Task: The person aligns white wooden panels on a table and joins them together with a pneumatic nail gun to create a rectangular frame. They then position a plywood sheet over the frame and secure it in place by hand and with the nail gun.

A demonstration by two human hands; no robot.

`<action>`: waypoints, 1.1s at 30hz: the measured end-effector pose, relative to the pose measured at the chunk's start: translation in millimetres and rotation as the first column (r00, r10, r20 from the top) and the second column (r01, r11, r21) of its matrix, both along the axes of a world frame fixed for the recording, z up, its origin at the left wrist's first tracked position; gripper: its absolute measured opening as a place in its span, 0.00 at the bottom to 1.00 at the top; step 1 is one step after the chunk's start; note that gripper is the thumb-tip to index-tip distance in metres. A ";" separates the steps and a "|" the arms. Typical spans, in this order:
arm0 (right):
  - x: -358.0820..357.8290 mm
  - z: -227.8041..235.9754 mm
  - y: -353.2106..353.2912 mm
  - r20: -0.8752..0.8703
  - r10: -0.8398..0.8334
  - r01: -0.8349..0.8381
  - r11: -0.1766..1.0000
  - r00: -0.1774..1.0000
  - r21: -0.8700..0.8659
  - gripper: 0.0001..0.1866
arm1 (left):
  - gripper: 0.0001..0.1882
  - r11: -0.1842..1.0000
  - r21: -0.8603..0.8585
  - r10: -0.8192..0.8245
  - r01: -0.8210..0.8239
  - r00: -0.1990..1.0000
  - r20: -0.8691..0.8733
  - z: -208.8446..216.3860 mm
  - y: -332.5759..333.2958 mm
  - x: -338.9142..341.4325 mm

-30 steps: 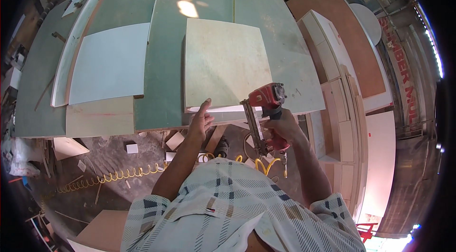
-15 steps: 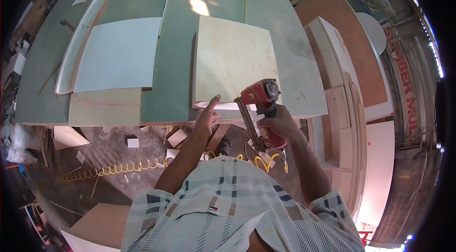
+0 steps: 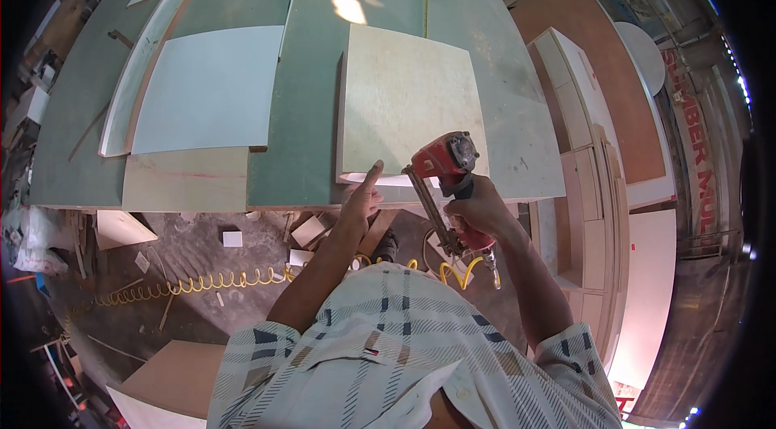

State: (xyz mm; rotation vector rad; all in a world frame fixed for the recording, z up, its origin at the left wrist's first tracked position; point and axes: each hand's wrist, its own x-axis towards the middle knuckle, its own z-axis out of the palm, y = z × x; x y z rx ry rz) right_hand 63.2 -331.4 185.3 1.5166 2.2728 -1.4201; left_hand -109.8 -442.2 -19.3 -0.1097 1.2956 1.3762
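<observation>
The nailer (image 3: 442,157), likely heavy and rigid and best held by its handle (image 3: 460,187), is at the box's (image 3: 412,101) near edge, right hand (image 3: 480,207) wrapped round it, left hand (image 3: 360,201) loosely open, seemingly holding nothing.

left hand (image 3: 356,204): thumb (image 3: 374,173) pointing forward, fingers (image 3: 374,202) loosely bent | right hand (image 3: 483,209): wrapped in a grip | forearms (image 3: 532,279): angled forward

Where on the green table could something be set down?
Bare tabletop runs between the large white panel and the pale wooden piece, and from that piece to the table's right edge. Crowded: the piece's near edge, with the left hand and the right hand holding a red nail gun.
</observation>
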 end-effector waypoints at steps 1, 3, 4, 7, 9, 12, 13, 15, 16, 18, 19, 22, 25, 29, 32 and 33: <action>-0.3 0.3 0.5 -0.004 -0.004 0.004 1.000 1.000 0.002 0.17 | 0.59 1.000 -0.008 0.001 -0.001 1.000 -0.018 4.8 -2.7 -0.5; 0.0 0.9 -0.3 -0.008 -0.017 0.017 1.000 1.000 -0.027 0.18 | 0.56 0.999 -0.014 0.040 -0.041 0.998 -0.056 13.5 -14.4 -2.5; 0.0 0.8 -1.4 -0.010 -0.011 0.010 1.000 1.000 -0.028 0.18 | 0.55 0.996 -0.023 0.089 -0.091 0.992 -0.090 16.8 -22.4 -4.9; -1.1 2.7 -4.2 -0.044 -0.040 0.037 0.997 0.998 -0.072 0.18 | 0.50 0.958 0.006 0.288 -0.288 0.957 -0.031 15.0 -43.0 -16.9; -6.6 8.4 -8.0 -0.080 -0.012 0.005 0.997 0.997 -0.081 0.17 | 0.48 0.932 0.003 0.362 -0.362 0.932 -0.018 14.5 -52.1 -21.7; -15.3 9.0 -10.8 -0.129 0.013 -0.028 0.993 0.992 -0.113 0.13 | 0.45 0.895 -0.018 0.447 -0.447 0.895 -0.009 12.5 -63.7 -27.8; -18.0 8.9 -11.5 -0.129 0.020 -0.035 0.993 0.991 -0.116 0.13 | 0.45 0.887 -0.035 0.460 -0.460 0.888 -0.013 10.1 -68.5 -31.9; -22.4 8.5 -12.7 -0.136 0.011 -0.032 0.988 0.991 -0.154 0.12 | 0.46 0.895 -0.057 0.439 -0.442 0.897 -0.054 -0.8 -80.5 -37.9; -22.6 8.2 -11.7 -0.134 0.018 -0.039 0.987 0.991 -0.156 0.12 | 0.47 0.905 -0.078 0.411 -0.418 0.907 -0.091 -5.7 -85.9 -38.3; -22.2 6.4 -9.2 -0.102 0.036 -0.051 0.987 0.994 -0.150 0.12 | 0.47 0.896 -0.093 0.429 -0.434 0.900 -0.071 -15.8 -97.2 -37.3; -23.4 4.6 -8.8 -0.103 0.039 -0.055 0.987 0.994 -0.152 0.12 | 0.46 0.891 -0.103 0.439 -0.442 0.897 -0.056 -20.8 -102.5 -39.6; -25.5 0.9 -7.8 -0.093 0.042 -0.054 0.990 0.995 -0.128 0.13 | 0.44 0.888 -0.088 0.447 -0.451 0.893 -0.063 -31.9 -116.0 -44.6; -27.8 3.0 -4.1 -0.079 0.071 -0.079 0.991 0.994 -0.108 0.15 | 0.39 0.873 -0.084 0.477 -0.481 0.876 -0.065 -33.4 -119.0 -47.4; -33.4 5.8 1.5 -0.015 0.185 -0.185 0.983 0.983 0.008 0.20 | 0.35 0.837 -0.048 0.539 -0.545 0.836 -0.102 -28.7 -102.0 -57.8; -29.4 2.8 1.9 -0.035 0.197 -0.195 0.979 0.980 0.056 0.20 | 0.31 0.831 0.057 0.556 -0.554 0.822 -0.122 -17.4 -80.3 -73.5; -24.7 3.5 1.7 -0.051 0.196 -0.192 0.979 0.979 0.073 0.19 | 0.29 0.831 0.097 0.554 -0.548 0.800 -0.229 -12.6 -70.4 -77.3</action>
